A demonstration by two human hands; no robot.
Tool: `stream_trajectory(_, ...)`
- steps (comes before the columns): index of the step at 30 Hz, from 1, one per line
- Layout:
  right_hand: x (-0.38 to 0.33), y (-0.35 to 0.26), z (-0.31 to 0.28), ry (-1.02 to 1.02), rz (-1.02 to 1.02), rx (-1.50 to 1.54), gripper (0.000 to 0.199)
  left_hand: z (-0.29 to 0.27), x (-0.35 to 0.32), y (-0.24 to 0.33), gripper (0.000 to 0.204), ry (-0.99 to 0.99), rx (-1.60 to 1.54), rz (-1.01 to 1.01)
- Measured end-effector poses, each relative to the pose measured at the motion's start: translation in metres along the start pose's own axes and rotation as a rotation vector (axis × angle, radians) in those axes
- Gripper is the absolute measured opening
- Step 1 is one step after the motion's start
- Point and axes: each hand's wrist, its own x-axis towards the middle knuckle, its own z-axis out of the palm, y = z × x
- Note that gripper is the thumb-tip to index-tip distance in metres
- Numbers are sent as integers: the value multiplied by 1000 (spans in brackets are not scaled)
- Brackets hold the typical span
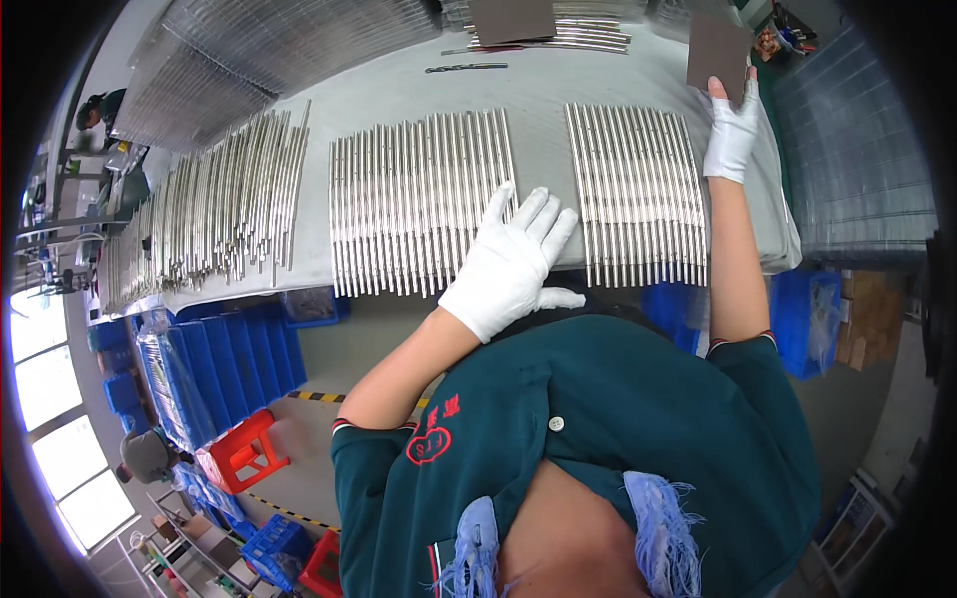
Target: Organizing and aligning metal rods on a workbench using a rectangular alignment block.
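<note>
My left hand (513,257), in a white glove, lies with its fingers spread over the right edge of the middle row of metal rods (414,199). Whether it presses on the rods or hovers just above them, I cannot tell. At the far right of the table, my right hand (733,125), gloved with bare fingertips, grips the lower edge of a brown rectangular sheet (718,58). Just left of my right forearm is another row of metal rods (638,199), laid side by side. A third, more uneven row of rods (229,204) spreads out at the left.
A drill bit (467,68) lies behind the rows. Another brown sheet (511,20) rests on more rods at the back. Clear plastic packs (299,45) stand along the far left. Blue bins (234,354) and a red stool (244,453) are below the table.
</note>
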Motion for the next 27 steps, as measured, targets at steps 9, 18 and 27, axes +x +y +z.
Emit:
stream_trajectory(9, -13, -23, -2, -419, 196, 42, 65, 15, 18, 18, 99, 56, -94, -51)
stream_trajectory(18, -25, -98, -2, -1254, 272, -278, 54, 21, 19, 20, 95, 144, -127, -85)
stream_trajectory(27, -19, -103, 10, -1270, 214, -367, 51, 22, 18, 19, 89, 144, -183, -95)
